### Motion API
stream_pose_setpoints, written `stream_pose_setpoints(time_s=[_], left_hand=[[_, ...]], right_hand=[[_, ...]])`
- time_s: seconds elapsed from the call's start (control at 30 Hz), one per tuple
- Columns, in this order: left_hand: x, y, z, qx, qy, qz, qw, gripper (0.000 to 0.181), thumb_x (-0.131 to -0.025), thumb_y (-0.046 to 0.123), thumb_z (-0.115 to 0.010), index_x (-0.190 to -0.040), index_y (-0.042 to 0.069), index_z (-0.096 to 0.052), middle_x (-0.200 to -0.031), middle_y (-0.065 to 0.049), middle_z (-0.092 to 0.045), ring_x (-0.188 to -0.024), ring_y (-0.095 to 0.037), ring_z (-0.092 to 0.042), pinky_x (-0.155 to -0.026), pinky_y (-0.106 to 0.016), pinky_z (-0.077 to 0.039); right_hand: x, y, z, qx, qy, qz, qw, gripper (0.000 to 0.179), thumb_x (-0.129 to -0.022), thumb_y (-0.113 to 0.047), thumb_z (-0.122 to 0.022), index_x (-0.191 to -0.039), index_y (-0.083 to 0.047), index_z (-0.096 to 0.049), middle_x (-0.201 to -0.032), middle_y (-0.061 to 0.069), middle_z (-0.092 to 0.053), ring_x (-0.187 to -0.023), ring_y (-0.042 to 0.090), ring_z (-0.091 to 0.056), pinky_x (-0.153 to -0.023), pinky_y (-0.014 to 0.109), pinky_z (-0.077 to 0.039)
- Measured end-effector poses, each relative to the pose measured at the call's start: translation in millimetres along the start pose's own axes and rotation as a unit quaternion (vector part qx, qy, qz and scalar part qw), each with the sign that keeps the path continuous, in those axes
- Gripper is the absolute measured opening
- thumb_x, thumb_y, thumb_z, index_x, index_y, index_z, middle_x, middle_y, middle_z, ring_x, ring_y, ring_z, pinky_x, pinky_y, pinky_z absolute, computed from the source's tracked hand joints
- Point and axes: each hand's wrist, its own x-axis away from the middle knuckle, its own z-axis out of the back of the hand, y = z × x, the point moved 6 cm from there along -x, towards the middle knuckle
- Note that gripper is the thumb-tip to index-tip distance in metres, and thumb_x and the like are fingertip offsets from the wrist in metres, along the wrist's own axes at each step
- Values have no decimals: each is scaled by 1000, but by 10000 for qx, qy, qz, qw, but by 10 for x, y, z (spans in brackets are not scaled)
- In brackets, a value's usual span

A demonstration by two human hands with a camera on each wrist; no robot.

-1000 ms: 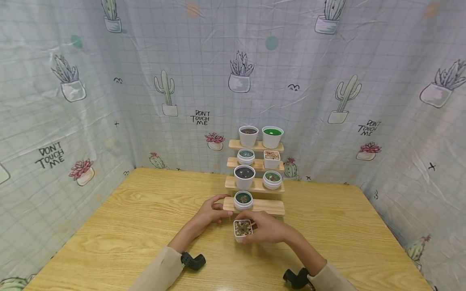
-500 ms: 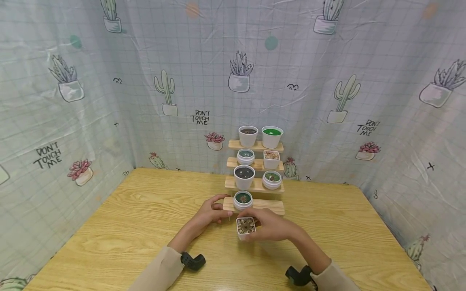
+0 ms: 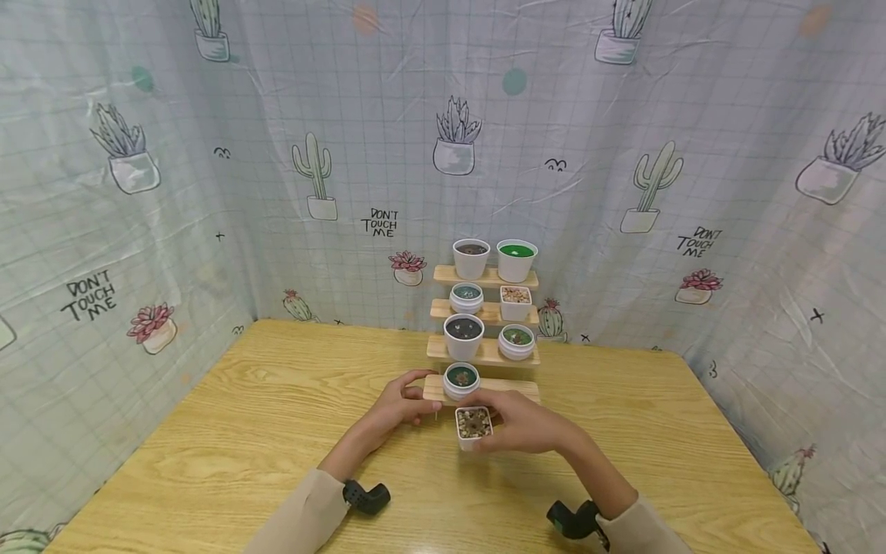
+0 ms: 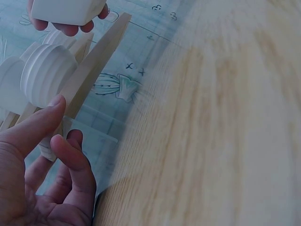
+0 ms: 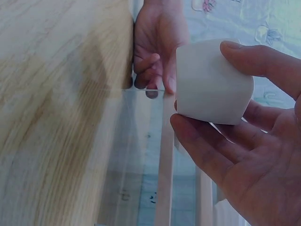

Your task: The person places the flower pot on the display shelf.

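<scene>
My right hand grips a small square white pot filled with pebbles, a brownish shape at its centre. It is held upright just in front of the lowest step of a tiered wooden display stand. From the right wrist view, thumb and fingers span the pot's smooth sides. At the stand's lower left corner my left hand holds the end of that step, thumb at the wood and fingers curled by the clear side panel. A round white pot with dark green filling occupies the step's left part.
Higher steps carry several white pots, among them a dark-filled pot, a green-topped pot and a square pebble pot. A cactus-print curtain hangs behind the wood-grain table.
My right hand has carried the square pot a little to the right and towards the bottom step. The left hand has stayed at the stand's corner.
</scene>
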Motion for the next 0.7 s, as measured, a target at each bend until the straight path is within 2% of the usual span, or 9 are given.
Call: stream_pose_setpoints(time_s=[0.27,0.43,0.57,0.7], left_hand=[[-9,0,0,17,-38,-58,10000,72,-87,17,-83,-150,12,-49,-86,1,-70,-76,-11,-59,-63,-25,-50],[-17,-17,9,27,13,-9,10000,72,-86,18,-84,-150,15,-51,-88,0,-71,-76,-11,-60,-64,-26,-50],[-18,-14,9,33,8,14,10000,72,-86,18,-85,-149,17,-51,-90,0,-72,-77,-12,-60,-65,-27,-50],[-21,-10,9,34,-1,1,10000,72,-86,18,-85,-149,17,-51,-91,0,-72,-76,-12,-60,-64,-27,-50]], right_hand=[[34,-7,81,157,107,4,9998,57,-90,-26,-79,-141,-13,-58,-135,1,-64,-116,15,-59,-100,32,-50],[54,-5,118,224,158,41,9996,57,-89,-26,-79,-140,-12,-59,-135,1,-64,-117,15,-59,-100,30,-49],[76,18,151,246,207,-7,9995,56,-89,-26,-80,-139,-13,-59,-134,2,-64,-115,15,-59,-97,28,-50],[102,44,187,40,192,-23,9998,57,-90,-24,-79,-141,-10,-57,-132,6,-64,-111,17,-61,-91,27,-54]])
